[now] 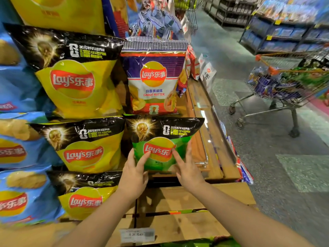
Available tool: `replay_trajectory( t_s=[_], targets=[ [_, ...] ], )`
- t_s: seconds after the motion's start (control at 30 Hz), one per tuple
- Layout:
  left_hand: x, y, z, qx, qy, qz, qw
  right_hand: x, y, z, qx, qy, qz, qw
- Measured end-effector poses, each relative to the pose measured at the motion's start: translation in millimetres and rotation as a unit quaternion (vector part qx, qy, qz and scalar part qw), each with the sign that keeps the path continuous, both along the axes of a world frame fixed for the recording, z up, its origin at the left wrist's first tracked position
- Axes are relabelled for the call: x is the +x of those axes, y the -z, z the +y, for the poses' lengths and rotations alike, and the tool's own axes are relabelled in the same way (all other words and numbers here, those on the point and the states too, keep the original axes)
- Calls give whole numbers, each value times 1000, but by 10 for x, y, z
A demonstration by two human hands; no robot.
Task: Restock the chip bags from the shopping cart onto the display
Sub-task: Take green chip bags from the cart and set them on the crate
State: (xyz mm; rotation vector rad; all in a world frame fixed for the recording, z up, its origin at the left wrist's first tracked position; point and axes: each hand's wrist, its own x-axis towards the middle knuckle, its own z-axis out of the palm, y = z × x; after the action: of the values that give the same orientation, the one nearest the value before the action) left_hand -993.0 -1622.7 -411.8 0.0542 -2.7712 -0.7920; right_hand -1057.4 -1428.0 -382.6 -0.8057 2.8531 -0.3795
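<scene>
Green chip bag [161, 145] upright, both hands steadying

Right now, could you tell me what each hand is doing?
Left hand: open, fingers touching the green chip bag.
Right hand: open, fingers touching the same bag.

A price tag [137, 234] is fixed to the front edge of the display's [195, 196] lowest wooden step, its print blurred. Along the display's right edge, at the far end, stand white packets [207, 72]. Behind them is a wire rack [191, 15]. Across the grey speckled floor [267, 157] – patched with paler squares – shelves [284, 38] hold blue packs.
</scene>
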Motion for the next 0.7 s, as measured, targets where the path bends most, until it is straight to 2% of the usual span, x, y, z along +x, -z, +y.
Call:
replay_trajectory(
  t_s=[0.13, 0.23, 0.33, 0.43, 0.5, 0.57, 0.7],
  targets=[
    [16, 4, 21, 6, 21, 4, 1000, 19, 3, 14, -104, 11, 47, 993],
    [-11, -33, 47, -11, 5, -17, 1000, -74, 100, 75, -97, -3, 69, 993],
    [1, -126, 39, -46, -18, -88, 995, -129, 121, 109, -88, -6, 98, 991],
    [75, -228, 20, -83, -22, -129, 988, -96, 154, 188, -4, 0, 77, 997],
    [133, -283, 12, -79, -22, -117, 990, 10, 154, 209, 17, 30, 78, 996],
    [183, -321, -1, -66, -23, -84, 994, 126, 167, 200, 0, 64, 160, 985],
    [258, -377, -50, -58, -27, 2, 998, 251, 197, 152, -18, 48, 232, 971]
  ],
)
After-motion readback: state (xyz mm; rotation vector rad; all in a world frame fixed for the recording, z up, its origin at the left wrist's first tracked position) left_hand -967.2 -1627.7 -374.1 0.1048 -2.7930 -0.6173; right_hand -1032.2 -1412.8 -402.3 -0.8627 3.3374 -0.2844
